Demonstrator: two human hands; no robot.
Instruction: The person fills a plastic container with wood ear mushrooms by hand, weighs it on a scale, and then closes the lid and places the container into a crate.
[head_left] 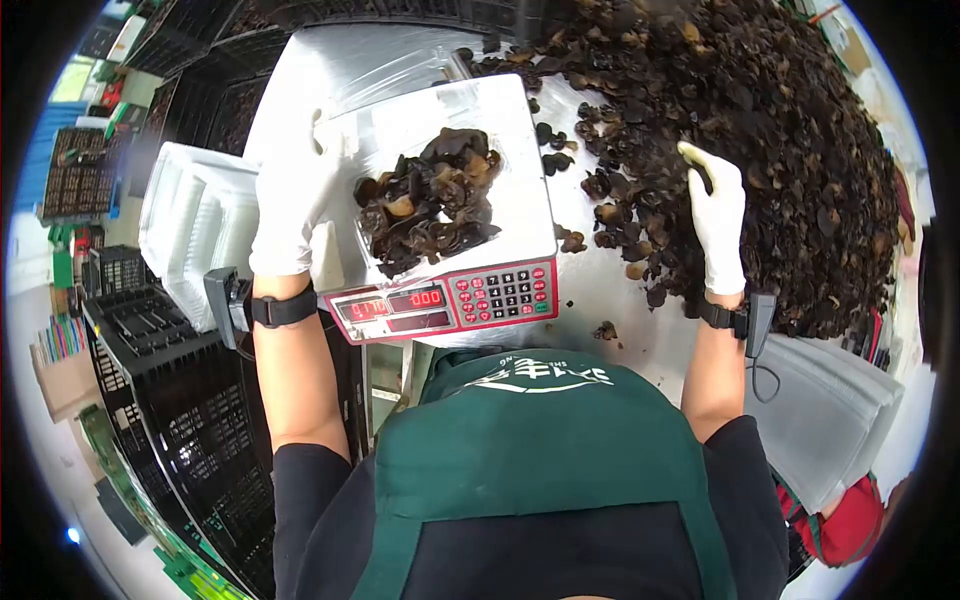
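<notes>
My left hand (295, 195), in a white glove, is beside the left edge of a white-topped digital scale (520, 190), thumb and fingers apart. On the scale, a clear plastic tray (490, 240) holds a heap of dark brown wood ear mushrooms (430, 205). Red digits glow on the scale's front panel. Over the near edge of a large mushroom pile (760, 120) is my right hand (718, 205), also gloved. Its fingers are loosely bent, with a gap between thumb and forefinger and nothing visible in them.
Stacked clear plastic trays (200, 215) stand left of the scale, above black crates (200, 430). More black crates (400, 12) line the table's far side. Clear plastic sheets or lids (820, 410) lie at the right. Loose mushroom pieces (553, 140) dot the metal table (590, 300).
</notes>
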